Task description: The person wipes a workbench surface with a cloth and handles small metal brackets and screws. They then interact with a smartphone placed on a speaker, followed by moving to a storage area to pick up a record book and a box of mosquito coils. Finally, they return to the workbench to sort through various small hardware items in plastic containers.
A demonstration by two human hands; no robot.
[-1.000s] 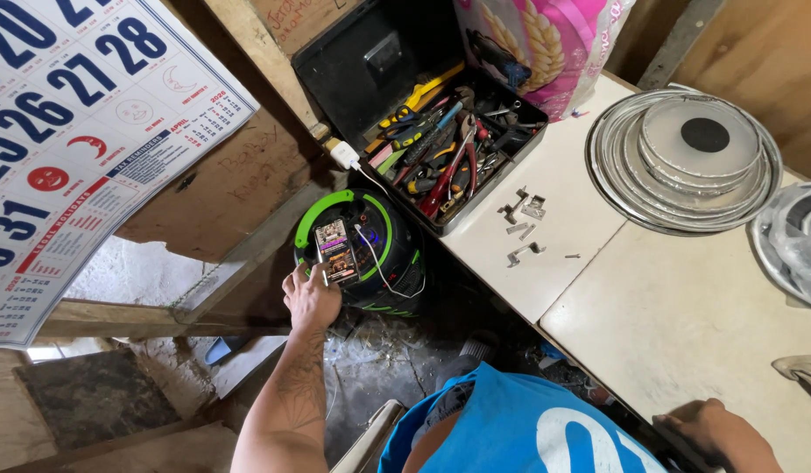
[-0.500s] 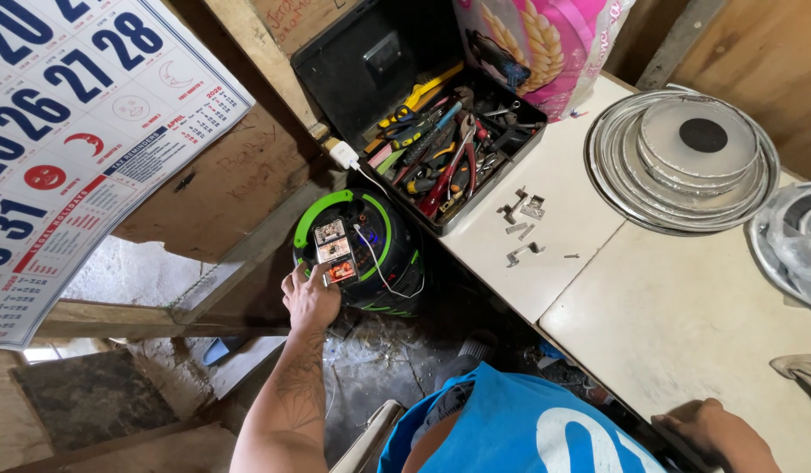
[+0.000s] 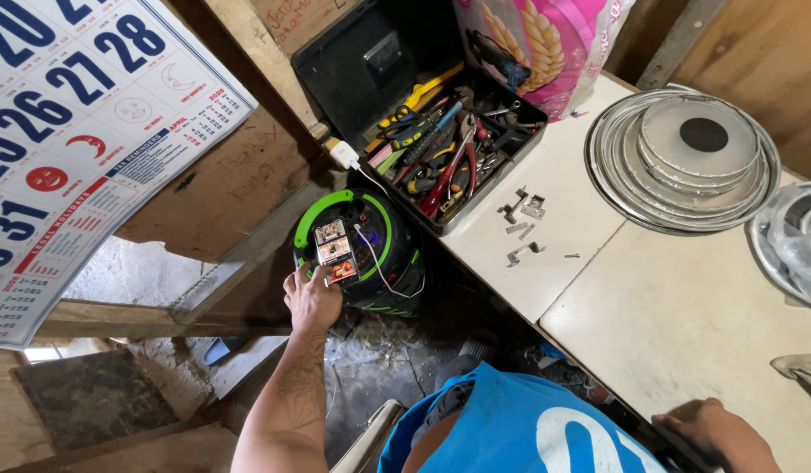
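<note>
Left hand [image 3: 311,298] grip pinching phone [image 3: 335,250] bottom edge, long axis pointing away atop green-rimmed speaker [image 3: 370,254], right hand [image 3: 716,429] grip unclear

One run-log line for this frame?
left hand: on phone atop green-black speaker | right hand: resting on white table edge | toolbox: open

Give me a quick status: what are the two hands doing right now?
Left hand on phone lying atop green-ringed black speaker. Right hand flat on white table edge, empty. White cable trails across the speaker top.
</note>
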